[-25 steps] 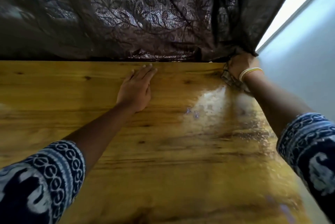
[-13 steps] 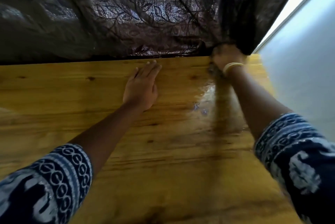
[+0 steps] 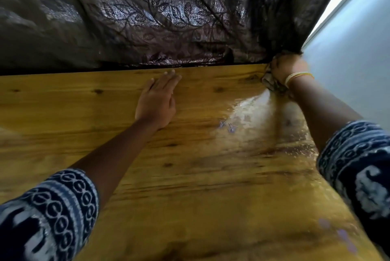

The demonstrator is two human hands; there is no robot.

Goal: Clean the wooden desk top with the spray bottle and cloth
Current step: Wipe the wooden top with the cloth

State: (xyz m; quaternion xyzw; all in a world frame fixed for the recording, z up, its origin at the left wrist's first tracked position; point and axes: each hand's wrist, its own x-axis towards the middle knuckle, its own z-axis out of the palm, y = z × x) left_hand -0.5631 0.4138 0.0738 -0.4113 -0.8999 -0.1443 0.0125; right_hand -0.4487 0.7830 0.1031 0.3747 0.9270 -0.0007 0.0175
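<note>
The big wooden desk top point(image 3: 190, 176) fills most of the view. Its far edge runs straight across, and a dark curtain point(image 3: 158, 13) with a leaf pattern hangs right down onto that edge. On the right the desk ends beside a pale wall point(image 3: 354, 70). The near and middle parts of the wood lie bare, so there is lots of open room there. A shiny wet patch point(image 3: 249, 113) spreads over the right side of the wood.

The left hand point(image 3: 157, 102) lies flat on the desk near the far edge. Its fingers are straight and close together, and they hold nothing. The fingertips almost reach the curtain.

The right hand point(image 3: 285, 68) is up in the far right corner, squeezed between the curtain and the wall. Its fingers are curled around the cloth point(image 3: 269, 81). The cloth is bunched up under the hand and peeks out on the left side, touching the wood at the corner. A yellow bangle point(image 3: 298, 76) sits on that wrist.
</note>
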